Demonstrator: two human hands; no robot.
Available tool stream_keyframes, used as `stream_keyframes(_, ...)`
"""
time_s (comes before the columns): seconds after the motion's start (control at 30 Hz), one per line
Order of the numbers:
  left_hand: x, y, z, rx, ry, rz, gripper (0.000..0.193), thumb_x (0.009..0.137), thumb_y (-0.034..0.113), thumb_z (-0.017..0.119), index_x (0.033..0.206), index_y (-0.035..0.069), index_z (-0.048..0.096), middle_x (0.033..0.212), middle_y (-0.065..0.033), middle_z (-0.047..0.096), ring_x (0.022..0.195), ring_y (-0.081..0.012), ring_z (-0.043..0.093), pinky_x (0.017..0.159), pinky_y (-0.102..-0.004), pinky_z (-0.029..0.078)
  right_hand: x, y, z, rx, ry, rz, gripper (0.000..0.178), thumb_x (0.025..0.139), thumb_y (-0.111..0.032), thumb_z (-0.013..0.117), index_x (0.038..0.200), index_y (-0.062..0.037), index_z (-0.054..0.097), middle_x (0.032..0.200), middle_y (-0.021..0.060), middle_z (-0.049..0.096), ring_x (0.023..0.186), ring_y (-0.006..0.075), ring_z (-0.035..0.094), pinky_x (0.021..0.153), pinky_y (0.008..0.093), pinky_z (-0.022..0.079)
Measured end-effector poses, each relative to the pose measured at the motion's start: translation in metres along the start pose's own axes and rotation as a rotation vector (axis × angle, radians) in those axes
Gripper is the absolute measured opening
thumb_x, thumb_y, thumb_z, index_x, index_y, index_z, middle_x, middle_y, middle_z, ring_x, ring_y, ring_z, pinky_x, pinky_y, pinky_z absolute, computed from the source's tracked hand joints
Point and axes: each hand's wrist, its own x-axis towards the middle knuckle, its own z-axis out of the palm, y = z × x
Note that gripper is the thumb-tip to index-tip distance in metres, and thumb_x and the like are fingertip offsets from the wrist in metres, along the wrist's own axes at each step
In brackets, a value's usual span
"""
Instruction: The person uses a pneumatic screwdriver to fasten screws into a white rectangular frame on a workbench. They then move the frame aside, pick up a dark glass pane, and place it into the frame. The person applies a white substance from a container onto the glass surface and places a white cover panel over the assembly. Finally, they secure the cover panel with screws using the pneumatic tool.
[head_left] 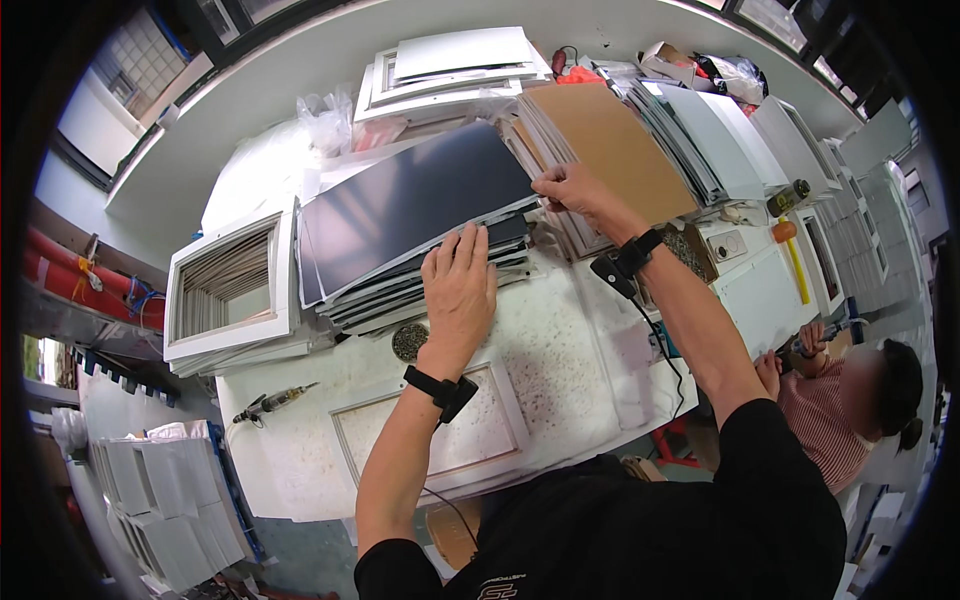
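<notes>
A dark, glossy rectangular panel (410,195) lies on top of a stack of similar thin panels (440,283) on the white table. My left hand (460,285) rests with its fingers stretched out over the panel's near edge. At the panel's right corner, my right hand (575,195) is closed in a pinch, its fingertips on the corner. Just right of that hand is a pile of boards topped by a brown one (605,135). A white frame (430,425) lies flat on the table below my left wrist, beside a round dish of small screws (409,342).
Left of the panels stand stacked white frames (230,290), with a power screwdriver (270,402) nearer me. More frames (450,65) are piled behind. On the right are a box of screws (685,250), an orange-headed hammer (793,255) and a co-worker in a striped shirt (825,420).
</notes>
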Motion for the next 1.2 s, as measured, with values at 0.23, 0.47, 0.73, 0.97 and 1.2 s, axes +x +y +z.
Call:
stream_keyframes(0.23, -0.001, -0.001, -0.007, -0.132, 0.053, -0.063, 0.046, 0.094, 0.019, 0.068, 0.137, 0.004, 0.059, 0.133, -0.0118, 0.064, 0.124, -0.0292, 0.056, 0.106, -0.0444, 0.042, -0.008, -0.065, -0.006, -0.027, -0.023, -0.108, 0.026, 0.095, -0.026, 0.076, 0.108, -0.0039, 0.07, 0.092, -0.0001, 0.063, 0.078, 0.0087, 0.061, 0.075, 0.0262, 0.057)
stream_keyframes(0.47, 0.021, 0.011, -0.025, -1.72, 0.353, -1.051, 0.048, 0.108, 0.034, 0.057, 0.132, -0.007, 0.047, 0.124, -0.0154, 0.063, 0.116, -0.0218, 0.059, 0.1, -0.0374, 0.053, -0.013, -0.079, -0.009, -0.002, -0.043, -0.088, 0.029, 0.096, -0.026, 0.075, 0.109, -0.0011, 0.069, 0.09, 0.0004, 0.061, 0.078, 0.0094, 0.061, 0.077, 0.0274, 0.058)
stream_keyframes(0.73, 0.045, -0.025, 0.0, -2.002, 0.584, -1.035, 0.024, 0.108, 0.023, 0.057, 0.108, -0.001, 0.055, 0.107, -0.0117, 0.062, 0.101, -0.0217, 0.063, 0.099, -0.0356, 0.057, -0.018, -0.078, -0.009, -0.021, -0.091, -0.104, 0.029, 0.097, -0.029, 0.072, 0.108, -0.0016, 0.07, 0.088, -0.0003, 0.06, 0.08, 0.0098, 0.061, 0.076, 0.0281, 0.057)
stream_keyframes(0.97, 0.038, -0.024, -0.004, -1.92, 0.599, -1.126, 0.02, 0.105, 0.021, 0.062, 0.1, 0.002, 0.057, 0.1, -0.0074, 0.062, 0.092, -0.0166, 0.063, 0.091, -0.0312, 0.059, -0.006, -0.088, -0.017, -0.042, -0.033, -0.202, 0.03, 0.097, -0.031, 0.073, 0.107, -0.0021, 0.071, 0.095, 0.0022, 0.066, 0.082, 0.0109, 0.062, 0.079, 0.0283, 0.055)
stream_keyframes(1.2, 0.035, -0.026, -0.011, -1.849, 0.6, -1.162, 0.023, 0.104, 0.024, 0.066, 0.096, 0.005, 0.056, 0.097, -0.0051, 0.062, 0.089, -0.0141, 0.063, 0.087, -0.0306, 0.058, 0.018, -0.094, -0.005, -0.027, -0.116, -0.126, 0.035, 0.093, -0.029, 0.077, 0.11, 0.0006, 0.071, 0.098, 0.0084, 0.071, 0.083, 0.016, 0.068, 0.077, 0.0282, 0.058)
